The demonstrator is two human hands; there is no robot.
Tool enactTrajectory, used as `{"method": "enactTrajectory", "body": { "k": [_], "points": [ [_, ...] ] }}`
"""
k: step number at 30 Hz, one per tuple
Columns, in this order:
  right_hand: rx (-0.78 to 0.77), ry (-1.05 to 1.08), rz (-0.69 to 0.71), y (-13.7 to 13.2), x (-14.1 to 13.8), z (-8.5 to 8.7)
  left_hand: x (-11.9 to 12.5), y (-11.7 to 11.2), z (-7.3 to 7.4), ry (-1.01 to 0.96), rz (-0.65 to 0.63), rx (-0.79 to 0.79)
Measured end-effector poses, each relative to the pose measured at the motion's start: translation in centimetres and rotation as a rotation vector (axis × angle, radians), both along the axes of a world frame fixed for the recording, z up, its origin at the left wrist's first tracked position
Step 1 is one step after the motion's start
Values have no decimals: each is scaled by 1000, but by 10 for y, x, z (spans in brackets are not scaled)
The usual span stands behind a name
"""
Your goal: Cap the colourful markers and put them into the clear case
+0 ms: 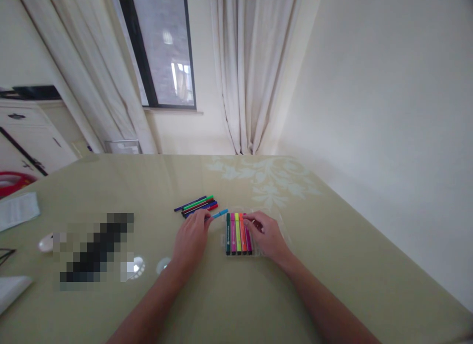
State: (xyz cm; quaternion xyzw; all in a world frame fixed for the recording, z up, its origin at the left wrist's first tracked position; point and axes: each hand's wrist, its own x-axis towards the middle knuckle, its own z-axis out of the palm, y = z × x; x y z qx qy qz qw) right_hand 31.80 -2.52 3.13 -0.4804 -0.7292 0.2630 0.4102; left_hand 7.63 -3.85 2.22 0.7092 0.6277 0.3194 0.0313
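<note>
A light blue felt-tip pen (pixel 220 214) is pinched in the fingers of my left hand (pixel 192 236), pointing right towards a clear plastic case (pixel 224 239). In the case lie several felt-tip pens side by side: dark green (pixel 228 234), pink (pixel 233 234), yellow (pixel 238 234), orange (pixel 243 237) and purple (pixel 249 240). Curled over the case's right side, my right hand (pixel 266 234) has thumb and fingertips closed at the upper ends of the orange and purple pens. Its palm hides part of the case. Just beyond my left hand is a loose pile of pens (pixel 197 205).
The case's clear lid (pixel 283 225) extends right. On the table's left are a pixelated dark object (pixel 98 250), a white rounded object (pixel 46 243) and papers (pixel 18 211). Light reflects off the tabletop (pixel 236 304). A wall (pixel 399 112) borders its right edge; curtains (pixel 251 73) hang behind.
</note>
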Motion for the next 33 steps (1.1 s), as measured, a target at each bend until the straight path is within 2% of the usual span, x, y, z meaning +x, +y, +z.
{"method": "enactTrajectory", "body": {
  "k": [2,4,8,13,16,20,22,27,29,33],
  "points": [
    [-48,40,16,-2,-3,1,8,-6,1,-116,-69,104],
    [-108,98,47,-3,-5,1,17,-13,2,-212,-169,136],
    [-204,269,135,-3,-7,0,34,-24,1,-311,-331,64],
    [-303,469,176,-2,-10,4,43,-30,-4,-366,-399,14],
    [-295,570,107,1,-6,6,44,-32,-6,-264,-449,-11],
    [-213,632,-105,15,11,5,43,-35,-7,36,-553,-54],
    [-216,605,-148,21,19,1,44,-36,-6,138,-588,-82],
    [-351,379,3,22,21,-14,44,-37,-1,256,-546,-92],
    [-312,266,47,20,18,-18,44,-38,1,288,-538,-86],
    [-223,145,36,16,14,-18,46,-38,3,353,-559,-70]
  ]
}}
